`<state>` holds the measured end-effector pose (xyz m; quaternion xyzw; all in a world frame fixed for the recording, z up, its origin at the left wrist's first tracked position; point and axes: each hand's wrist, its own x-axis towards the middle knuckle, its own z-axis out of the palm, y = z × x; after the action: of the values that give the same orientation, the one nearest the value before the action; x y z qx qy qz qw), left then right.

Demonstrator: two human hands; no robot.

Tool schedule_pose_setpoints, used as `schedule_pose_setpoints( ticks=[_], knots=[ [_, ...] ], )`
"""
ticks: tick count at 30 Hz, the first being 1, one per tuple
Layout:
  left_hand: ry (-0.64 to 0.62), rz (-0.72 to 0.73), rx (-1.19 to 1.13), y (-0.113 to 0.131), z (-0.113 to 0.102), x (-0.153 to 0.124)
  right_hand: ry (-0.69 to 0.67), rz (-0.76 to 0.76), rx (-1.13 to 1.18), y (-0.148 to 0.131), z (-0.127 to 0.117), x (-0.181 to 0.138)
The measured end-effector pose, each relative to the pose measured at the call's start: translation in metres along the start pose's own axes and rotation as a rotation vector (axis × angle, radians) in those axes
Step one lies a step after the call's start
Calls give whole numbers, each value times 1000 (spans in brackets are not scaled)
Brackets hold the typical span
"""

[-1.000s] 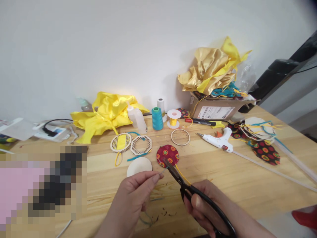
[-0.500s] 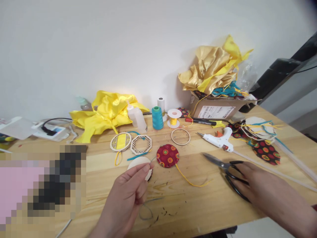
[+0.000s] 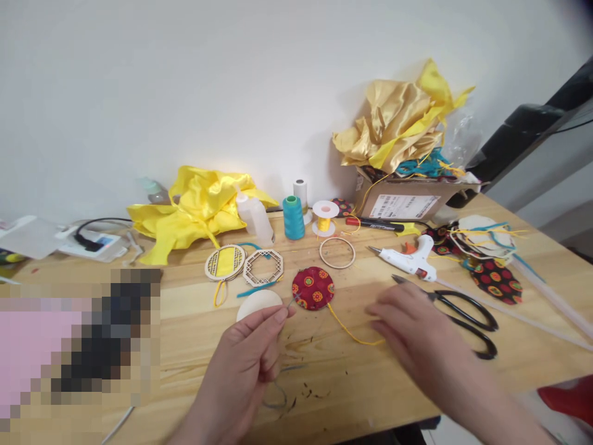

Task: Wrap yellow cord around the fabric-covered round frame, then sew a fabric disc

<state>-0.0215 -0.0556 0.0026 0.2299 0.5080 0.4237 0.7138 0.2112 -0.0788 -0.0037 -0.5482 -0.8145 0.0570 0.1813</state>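
Observation:
Between thumb and forefinger, my left hand (image 3: 252, 352) pinches a thin grey thread (image 3: 291, 300); a slack loop of it hangs below onto the table. Just right of the pinch lies a round red patterned fabric disc (image 3: 314, 288), with a twisted yellow cord (image 3: 349, 332) trailing from it. A cream disc (image 3: 256, 303) is partly hidden behind my left hand. My right hand (image 3: 412, 340) is somewhat blurred, fingers half curled with a gap at the tips and nothing seen in them, near the cord's end. Black-handled scissors (image 3: 492, 324) lie behind it, partly covered.
A white glue gun (image 3: 412, 259) lies beyond the scissors. Farther back are a wooden ring (image 3: 337, 266), openwork wooden frames (image 3: 263, 284), a teal thread spool (image 3: 293, 221), a yellow thread spool (image 3: 325, 226) and a clear bottle (image 3: 254, 219). A cardboard box (image 3: 403, 201) stands back right.
My right hand has let go of the scissors and moved left toward the yellow cord; the scissors now lie on the table. My left hand still pinches the thread, nearly unmoved.

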Motion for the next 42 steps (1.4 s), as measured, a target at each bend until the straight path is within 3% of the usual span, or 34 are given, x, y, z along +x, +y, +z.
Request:
schedule_pose_setpoints(
  ticks=[6, 16, 19, 25, 28, 34, 42],
  knots=[
    [9, 15, 5, 1, -2, -3, -147, -237, -34, -43, 31, 32],
    [16, 13, -32, 2, -5, 0, -168, -280, -92, -42, 42, 46],
    [24, 8, -29, 3, -5, 0, -114, -136, 197, -40, 34, 51],
    [4, 24, -53, 6, 0, 4, -72, 358, 1062, -45, 5, 71],
    [-14, 63, -51, 8, 6, 6, -72, 446, 1370, -53, 10, 76],
    [-27, 111, -20, 9, 16, 7, 33, 524, 1566, -69, 33, 72],
    [-19, 94, -25, 5, 21, 5, 106, 554, 1608, -74, 35, 70]
  ],
)
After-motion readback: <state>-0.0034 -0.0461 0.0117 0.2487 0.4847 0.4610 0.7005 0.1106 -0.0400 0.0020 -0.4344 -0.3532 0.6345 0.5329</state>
